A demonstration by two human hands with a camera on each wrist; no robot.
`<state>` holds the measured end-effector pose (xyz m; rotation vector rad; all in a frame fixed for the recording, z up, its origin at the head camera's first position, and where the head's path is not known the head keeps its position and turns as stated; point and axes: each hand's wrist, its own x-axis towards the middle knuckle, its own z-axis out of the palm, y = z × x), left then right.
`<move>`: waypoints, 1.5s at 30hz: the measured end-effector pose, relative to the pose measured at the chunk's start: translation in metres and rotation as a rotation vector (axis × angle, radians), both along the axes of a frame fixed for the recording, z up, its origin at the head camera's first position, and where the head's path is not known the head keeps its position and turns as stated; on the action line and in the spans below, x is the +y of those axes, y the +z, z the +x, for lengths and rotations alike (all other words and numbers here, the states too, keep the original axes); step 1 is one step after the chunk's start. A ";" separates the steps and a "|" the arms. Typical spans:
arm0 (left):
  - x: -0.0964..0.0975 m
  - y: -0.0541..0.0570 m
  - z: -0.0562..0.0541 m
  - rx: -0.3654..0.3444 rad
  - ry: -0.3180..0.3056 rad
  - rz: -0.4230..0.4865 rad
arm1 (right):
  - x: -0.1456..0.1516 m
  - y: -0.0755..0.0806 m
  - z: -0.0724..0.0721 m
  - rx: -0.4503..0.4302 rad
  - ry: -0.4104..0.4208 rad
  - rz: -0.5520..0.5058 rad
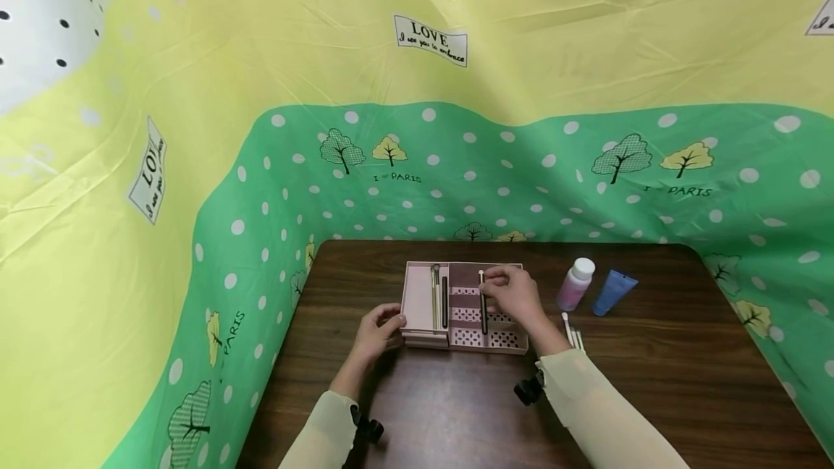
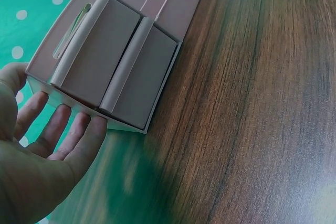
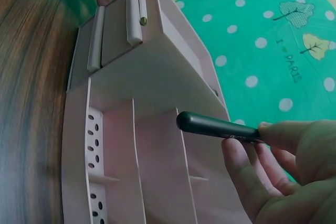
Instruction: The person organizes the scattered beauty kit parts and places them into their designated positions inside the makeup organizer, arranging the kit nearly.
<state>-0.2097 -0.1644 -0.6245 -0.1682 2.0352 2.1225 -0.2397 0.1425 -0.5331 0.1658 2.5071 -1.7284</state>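
A pink desktop organizer (image 1: 417, 299) with two drawer fronts and a divided side with perforated strips stands on the table. My left hand (image 1: 375, 335) holds its left side, thumb at the upper edge and fingertips (image 2: 94, 125) against the wall. Between thumb and fingers, my right hand (image 1: 516, 295) pinches a makeup brush (image 1: 483, 313) with a dark handle. The brush is over the divided compartments (image 3: 163, 161); its rounded black handle end (image 3: 191, 123) points away from the hand in the right wrist view. Several slim brushes (image 1: 435, 299) lie on the organizer's flat top.
To the right stand a white-capped pink bottle (image 1: 575, 285) and a blue tube (image 1: 613, 292). More brushes (image 1: 571, 330) lie by the right forearm, partly hidden. A green and yellow patterned curtain (image 1: 456, 165) surrounds the dark wooden table (image 1: 677, 353).
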 end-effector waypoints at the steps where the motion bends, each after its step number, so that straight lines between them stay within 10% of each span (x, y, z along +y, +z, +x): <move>1: 0.000 0.000 0.000 0.007 -0.004 -0.006 | -0.002 0.000 -0.001 -0.002 -0.002 -0.005; 45: 0.000 -0.003 -0.002 0.021 -0.001 -0.018 | -0.079 -0.005 -0.019 -0.002 -0.017 -0.149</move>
